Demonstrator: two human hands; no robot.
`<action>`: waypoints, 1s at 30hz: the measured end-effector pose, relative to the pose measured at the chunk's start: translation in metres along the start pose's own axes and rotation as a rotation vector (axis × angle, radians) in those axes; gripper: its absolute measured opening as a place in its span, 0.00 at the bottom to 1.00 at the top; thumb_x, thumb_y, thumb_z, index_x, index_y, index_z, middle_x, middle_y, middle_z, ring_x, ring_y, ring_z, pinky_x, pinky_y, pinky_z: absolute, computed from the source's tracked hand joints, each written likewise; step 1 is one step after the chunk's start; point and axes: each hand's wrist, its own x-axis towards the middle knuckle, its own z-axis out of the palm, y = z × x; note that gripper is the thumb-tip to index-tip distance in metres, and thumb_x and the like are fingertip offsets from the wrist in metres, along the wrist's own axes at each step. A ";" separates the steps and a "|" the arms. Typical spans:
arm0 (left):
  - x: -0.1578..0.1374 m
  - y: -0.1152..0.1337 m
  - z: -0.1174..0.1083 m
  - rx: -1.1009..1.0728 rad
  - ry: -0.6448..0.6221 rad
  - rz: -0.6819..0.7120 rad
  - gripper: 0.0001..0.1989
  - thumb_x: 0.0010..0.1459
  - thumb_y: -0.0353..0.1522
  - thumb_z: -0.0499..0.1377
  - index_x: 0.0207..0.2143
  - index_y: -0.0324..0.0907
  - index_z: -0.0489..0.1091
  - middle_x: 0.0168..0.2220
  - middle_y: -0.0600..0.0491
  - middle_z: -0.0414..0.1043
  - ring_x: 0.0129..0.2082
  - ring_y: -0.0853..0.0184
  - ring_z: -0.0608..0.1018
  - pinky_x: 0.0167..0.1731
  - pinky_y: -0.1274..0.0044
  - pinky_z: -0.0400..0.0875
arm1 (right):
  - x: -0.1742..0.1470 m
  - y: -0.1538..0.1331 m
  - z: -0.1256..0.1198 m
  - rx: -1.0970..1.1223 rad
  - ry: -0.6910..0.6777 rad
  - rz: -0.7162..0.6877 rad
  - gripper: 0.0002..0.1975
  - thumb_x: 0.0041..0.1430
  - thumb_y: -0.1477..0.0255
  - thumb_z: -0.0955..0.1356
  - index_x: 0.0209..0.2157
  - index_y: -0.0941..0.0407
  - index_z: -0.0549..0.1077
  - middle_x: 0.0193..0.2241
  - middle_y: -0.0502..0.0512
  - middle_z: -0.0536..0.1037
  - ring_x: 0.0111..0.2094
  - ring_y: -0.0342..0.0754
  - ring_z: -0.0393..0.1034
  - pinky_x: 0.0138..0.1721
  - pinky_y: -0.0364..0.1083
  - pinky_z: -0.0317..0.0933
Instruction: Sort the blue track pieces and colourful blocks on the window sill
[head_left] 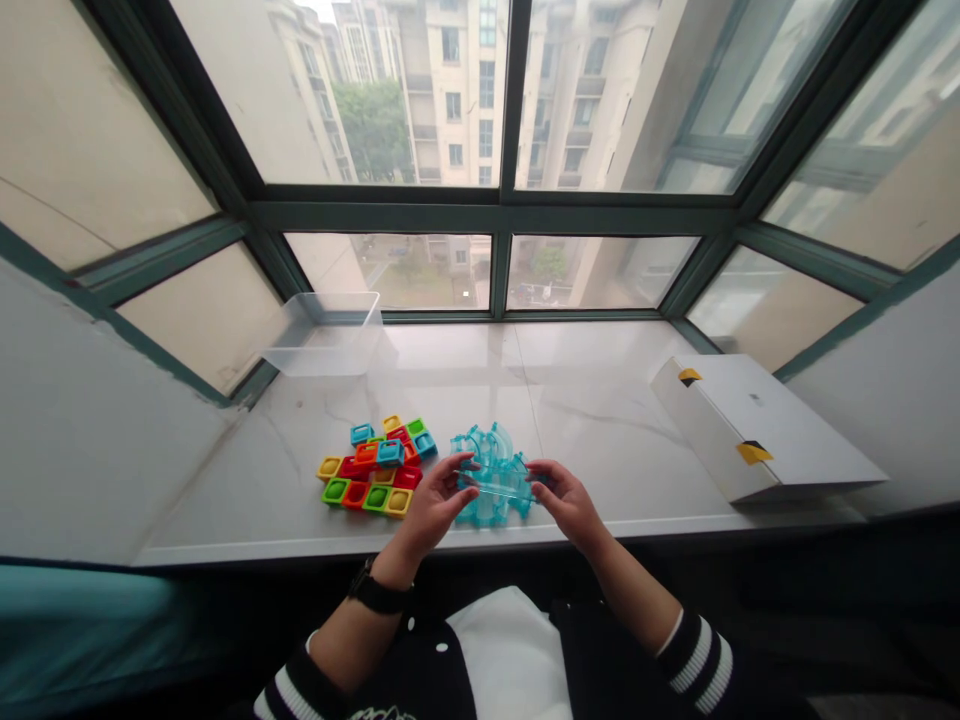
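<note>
Between my two hands I hold a clear, light-blue straight track piece (504, 482) level, one end in each hand. My left hand (440, 500) pinches its left end between thumb and fingers. At the other end, the fingers of my right hand (564, 498) are closed on it. Behind and below lies a pile of translucent blue track pieces (486, 512), some of them curved, partly hidden by my hands. Just left of my left hand is a heap of red, yellow, green and blue toy blocks (373, 470).
A clear plastic bin (330, 350) stands at the back left of the white sill (600, 440). On the right lies a white box (780, 430) with black-and-yellow tabs. Windows with dark green frames (615, 215) close off the far side. The sill's front edge runs just before me.
</note>
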 end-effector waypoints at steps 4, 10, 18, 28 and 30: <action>0.003 -0.006 -0.002 -0.061 0.088 -0.023 0.30 0.56 0.37 0.74 0.59 0.44 0.73 0.51 0.45 0.80 0.44 0.63 0.83 0.49 0.68 0.80 | 0.000 0.007 -0.011 -0.066 -0.040 -0.052 0.25 0.60 0.59 0.77 0.57 0.50 0.75 0.52 0.60 0.80 0.45 0.52 0.78 0.48 0.54 0.76; 0.011 -0.016 0.001 -0.093 0.152 -0.071 0.32 0.53 0.38 0.75 0.59 0.47 0.74 0.48 0.49 0.78 0.42 0.65 0.82 0.48 0.70 0.80 | 0.003 0.004 -0.017 -0.211 -0.061 -0.161 0.23 0.62 0.63 0.76 0.58 0.49 0.76 0.54 0.60 0.77 0.47 0.54 0.78 0.49 0.55 0.78; 0.013 -0.018 0.001 -0.076 0.202 -0.111 0.33 0.54 0.40 0.74 0.61 0.50 0.72 0.44 0.55 0.72 0.40 0.69 0.80 0.46 0.72 0.80 | 0.003 0.007 -0.020 -0.316 -0.037 -0.180 0.20 0.62 0.65 0.76 0.55 0.49 0.77 0.48 0.57 0.79 0.42 0.51 0.78 0.45 0.53 0.77; -0.015 -0.055 -0.017 0.766 0.255 0.274 0.18 0.69 0.40 0.60 0.58 0.47 0.71 0.59 0.43 0.69 0.60 0.52 0.73 0.62 0.54 0.69 | -0.005 0.025 -0.047 -0.309 0.128 -0.043 0.21 0.58 0.60 0.77 0.51 0.51 0.78 0.47 0.57 0.80 0.41 0.53 0.80 0.45 0.55 0.77; -0.022 -0.063 -0.016 0.871 0.242 0.331 0.20 0.69 0.38 0.59 0.62 0.47 0.68 0.63 0.42 0.67 0.64 0.51 0.71 0.66 0.51 0.63 | -0.007 0.032 -0.059 -0.322 0.209 -0.010 0.22 0.58 0.58 0.77 0.51 0.51 0.78 0.48 0.58 0.81 0.42 0.54 0.80 0.46 0.56 0.77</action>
